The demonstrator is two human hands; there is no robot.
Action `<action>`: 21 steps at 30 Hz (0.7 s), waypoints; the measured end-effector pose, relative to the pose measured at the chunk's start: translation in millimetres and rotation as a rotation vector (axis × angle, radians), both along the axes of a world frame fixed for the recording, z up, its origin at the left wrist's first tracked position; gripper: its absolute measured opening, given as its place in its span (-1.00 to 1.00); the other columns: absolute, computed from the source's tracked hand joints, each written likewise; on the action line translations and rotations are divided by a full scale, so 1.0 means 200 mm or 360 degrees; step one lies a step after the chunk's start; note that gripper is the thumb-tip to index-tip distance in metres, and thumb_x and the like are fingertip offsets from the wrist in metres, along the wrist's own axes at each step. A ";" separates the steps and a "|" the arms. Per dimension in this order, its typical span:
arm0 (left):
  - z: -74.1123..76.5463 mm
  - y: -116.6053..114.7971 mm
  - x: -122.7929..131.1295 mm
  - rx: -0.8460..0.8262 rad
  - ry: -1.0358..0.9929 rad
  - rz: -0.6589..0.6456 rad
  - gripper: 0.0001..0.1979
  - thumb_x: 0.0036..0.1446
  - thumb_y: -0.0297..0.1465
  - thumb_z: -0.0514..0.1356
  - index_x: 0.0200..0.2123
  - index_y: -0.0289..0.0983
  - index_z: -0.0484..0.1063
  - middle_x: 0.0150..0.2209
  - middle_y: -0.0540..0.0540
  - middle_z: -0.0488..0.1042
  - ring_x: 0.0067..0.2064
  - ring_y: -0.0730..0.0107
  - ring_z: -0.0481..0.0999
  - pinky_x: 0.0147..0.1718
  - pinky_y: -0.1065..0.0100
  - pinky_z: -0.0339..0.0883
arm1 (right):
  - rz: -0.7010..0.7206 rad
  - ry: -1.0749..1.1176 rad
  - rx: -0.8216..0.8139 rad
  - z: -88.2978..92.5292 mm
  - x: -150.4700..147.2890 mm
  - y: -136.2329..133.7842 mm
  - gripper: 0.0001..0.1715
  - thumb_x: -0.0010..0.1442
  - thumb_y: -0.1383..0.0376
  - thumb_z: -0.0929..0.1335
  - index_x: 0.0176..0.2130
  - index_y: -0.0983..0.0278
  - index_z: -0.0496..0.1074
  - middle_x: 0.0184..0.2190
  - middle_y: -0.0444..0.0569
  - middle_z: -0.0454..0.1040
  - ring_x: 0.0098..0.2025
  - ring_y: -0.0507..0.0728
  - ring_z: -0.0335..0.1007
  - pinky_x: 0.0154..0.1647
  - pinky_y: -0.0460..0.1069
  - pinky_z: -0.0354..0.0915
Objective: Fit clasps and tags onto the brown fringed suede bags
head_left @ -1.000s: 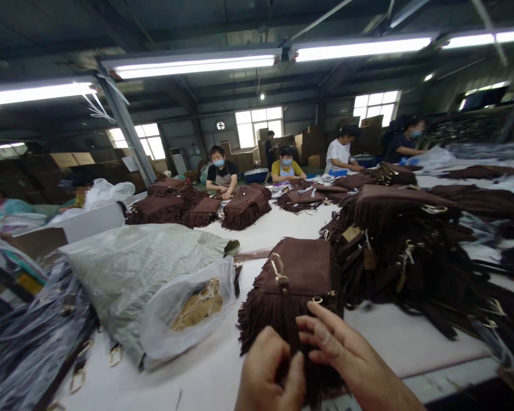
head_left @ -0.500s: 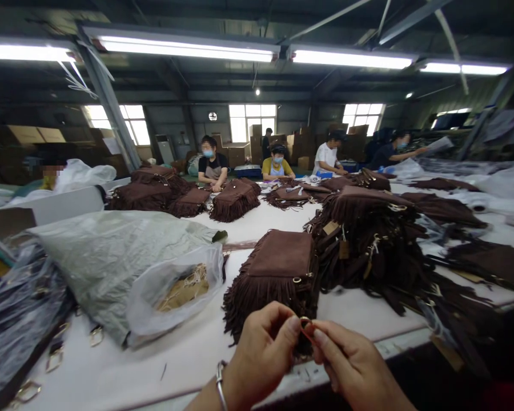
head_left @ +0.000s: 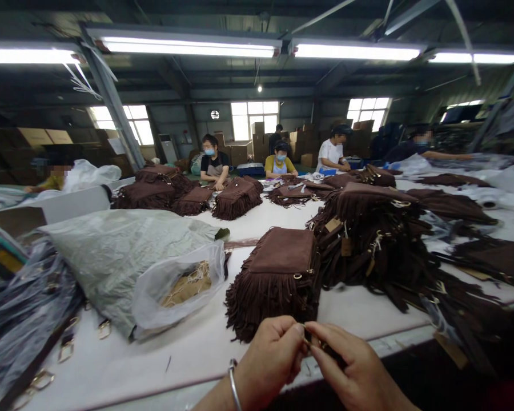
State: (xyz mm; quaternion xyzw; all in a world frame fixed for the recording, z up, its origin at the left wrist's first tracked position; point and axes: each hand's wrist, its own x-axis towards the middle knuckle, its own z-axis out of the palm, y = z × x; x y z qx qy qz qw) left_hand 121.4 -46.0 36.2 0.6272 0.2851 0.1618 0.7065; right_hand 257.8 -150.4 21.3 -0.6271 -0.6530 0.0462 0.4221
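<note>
While my left hand (head_left: 272, 355) and right hand (head_left: 354, 361) pinch a small metal piece (head_left: 306, 335) in nearly closed fingertips, nearer me than the fringed bag (head_left: 282, 251), they cover more of it than before.

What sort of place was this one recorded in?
Probably a bag factory's workshop: many similar brown fringed bags are heaped on a large white work table, several co-workers are at its far side, and cardboard boxes are stacked behind them.
</note>
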 end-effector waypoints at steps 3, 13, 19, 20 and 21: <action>-0.03 0.00 0.00 0.0079 0.0039 -0.0029 -0.68 0.21 -0.21 0.05 -0.51 -0.27 0.30 -0.71 0.10 0.21 -0.70 0.57 0.10 -0.72 0.49 -0.04 | -0.0042 -0.0006 -0.0021 -0.02 0.01 -0.01 -0.75 0.29 0.31 0.29 -0.06 0.23 0.48 -0.25 0.00 0.60 -0.21 0.09 0.58 -0.17 -0.11 0.51; 0.04 0.19 0.08 0.1640 -0.0033 0.0396 -0.76 0.30 -0.35 0.09 -0.40 -0.27 0.45 -0.39 -0.09 0.43 -0.33 0.38 0.41 -0.30 0.38 0.26 | -0.0308 -0.0582 0.0527 0.03 0.21 0.15 -0.68 0.29 0.37 0.29 0.04 0.26 0.40 -0.22 0.03 0.58 -0.22 0.15 0.56 -0.17 0.00 0.49; 0.02 0.33 0.21 0.2281 0.0083 0.0366 -0.85 0.28 -0.45 0.11 -0.26 -0.25 0.49 -0.32 -0.11 0.44 -0.32 0.34 0.45 -0.32 0.36 0.34 | -0.0332 -0.0746 0.0420 0.08 0.27 0.31 -0.72 0.36 0.35 0.22 0.02 0.34 0.37 -0.28 0.04 0.53 -0.24 0.15 0.50 -0.14 0.03 0.43; 0.01 0.34 0.22 0.2342 0.0110 0.0358 -0.84 0.28 -0.45 0.10 -0.28 -0.25 0.49 -0.34 -0.10 0.44 -0.34 0.34 0.45 -0.34 0.36 0.34 | -0.0347 -0.0772 0.0404 0.07 0.27 0.33 -0.72 0.36 0.35 0.21 0.02 0.35 0.37 -0.28 0.05 0.52 -0.25 0.16 0.49 -0.14 0.04 0.43; 0.00 0.35 0.23 0.2393 0.0123 0.0349 -0.84 0.29 -0.46 0.10 -0.30 -0.26 0.48 -0.36 -0.10 0.44 -0.35 0.34 0.44 -0.36 0.36 0.34 | -0.0360 -0.0811 0.0388 0.06 0.27 0.34 -0.71 0.37 0.36 0.20 0.03 0.36 0.37 -0.26 0.07 0.52 -0.24 0.16 0.49 -0.14 0.04 0.43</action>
